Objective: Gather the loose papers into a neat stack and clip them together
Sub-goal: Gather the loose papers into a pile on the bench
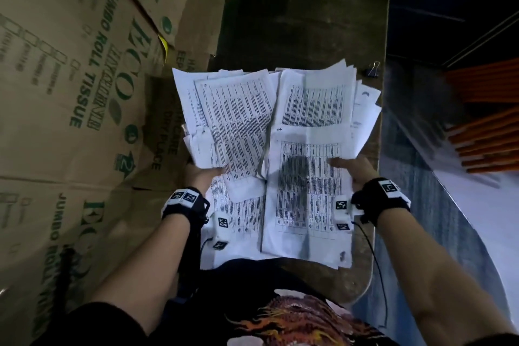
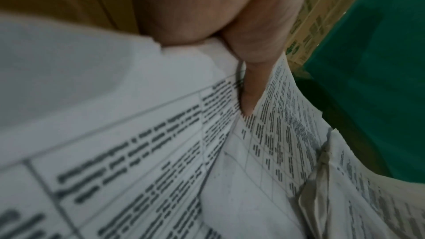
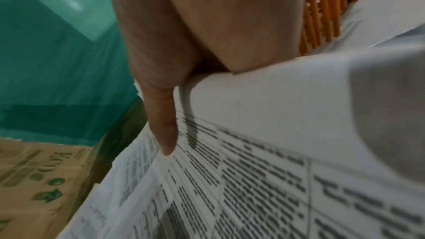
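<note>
Over the dark table [image 1: 303, 8], seen from the head camera, 2 hands hold a messy spread of printed papers [image 1: 306, 126]. The left hand [image 1: 200, 175] grips the left bunch at its near edge, thumb lying on top; the right hand [image 1: 355, 170] grips the right bunch the same way. Fingers beneath the sheets are hidden. How many sheets there are cannot be counted, since they overlap. 1 black binder clip [image 1: 373, 69] sits on the table just beyond the papers' far right corner, apart from both hands. Cardboard boxes [image 1: 70, 78] fill the left side, and orange sticks [image 1: 488, 121] lie to the right.

From the left wrist, the left hand [image 2: 220, 12] pinches the papers [image 2: 142, 161], its thumb [image 2: 250, 83] pressed into a fold between 2 sheets; the print is blurred.

From the right wrist, the right hand [image 3: 184, 24] clamps the papers [image 3: 264, 170], its thumb [image 3: 163, 124] flat on the top sheet; the other fingers are out of sight.
</note>
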